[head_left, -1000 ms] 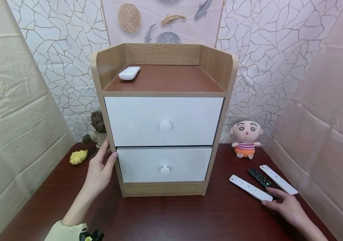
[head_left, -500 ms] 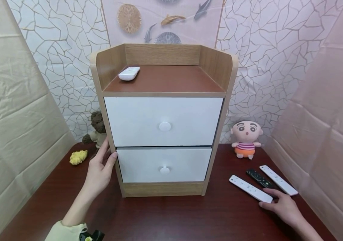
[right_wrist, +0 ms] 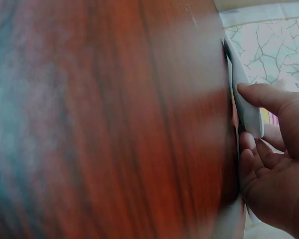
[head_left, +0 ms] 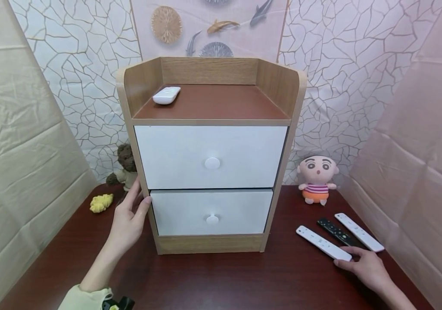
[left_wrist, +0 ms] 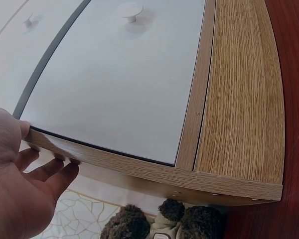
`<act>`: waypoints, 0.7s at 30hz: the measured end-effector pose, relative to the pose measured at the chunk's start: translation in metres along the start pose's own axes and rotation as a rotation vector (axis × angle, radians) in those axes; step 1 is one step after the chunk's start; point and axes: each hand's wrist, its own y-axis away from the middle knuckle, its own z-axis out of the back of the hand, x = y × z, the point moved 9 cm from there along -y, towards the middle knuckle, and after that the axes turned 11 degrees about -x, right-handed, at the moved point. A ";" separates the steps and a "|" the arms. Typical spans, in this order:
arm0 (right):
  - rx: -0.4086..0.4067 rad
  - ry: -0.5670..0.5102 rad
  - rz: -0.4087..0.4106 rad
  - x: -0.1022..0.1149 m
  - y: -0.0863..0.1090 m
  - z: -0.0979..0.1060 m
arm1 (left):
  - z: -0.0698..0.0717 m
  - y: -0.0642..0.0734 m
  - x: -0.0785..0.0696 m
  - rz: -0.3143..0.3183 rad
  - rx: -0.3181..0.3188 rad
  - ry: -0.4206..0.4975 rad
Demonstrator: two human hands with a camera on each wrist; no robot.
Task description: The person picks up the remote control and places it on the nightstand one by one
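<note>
A wooden cabinet (head_left: 211,244) with two closed white drawers stands in the middle. My left hand (head_left: 128,224) grips its left front edge, thumb at the front and fingers against the side, as the left wrist view also shows. On the right, my right hand (head_left: 366,267) pinches the near end of a white remote control (head_left: 319,242), which lies on the table. In the right wrist view the thumb rests on this end, with the other fingers curled below it. A black remote control (head_left: 336,230) lies beside it, its near end partly hidden by the hand.
Another white remote control (head_left: 358,231) lies farther right. A plush doll (head_left: 317,178) sits behind the remotes. One more white remote (head_left: 166,95) is on the cabinet top. At left are a yellow crumpled item (head_left: 101,203) and a brown plush toy (head_left: 126,158) partly behind the cabinet.
The right hand has shifted slightly left and nearer along the white remote's end. The black remote has slid slightly left. The left hand stays put.
</note>
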 end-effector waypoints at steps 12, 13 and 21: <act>-0.020 -0.062 -0.073 0.001 0.009 0.014 | -0.001 0.000 -0.001 0.000 0.006 0.010; -0.041 -0.062 -0.064 0.002 0.010 0.017 | -0.001 0.000 -0.001 -0.002 0.006 0.009; -0.120 -0.070 -0.061 0.011 0.016 0.029 | 0.000 0.000 -0.001 0.001 0.004 0.004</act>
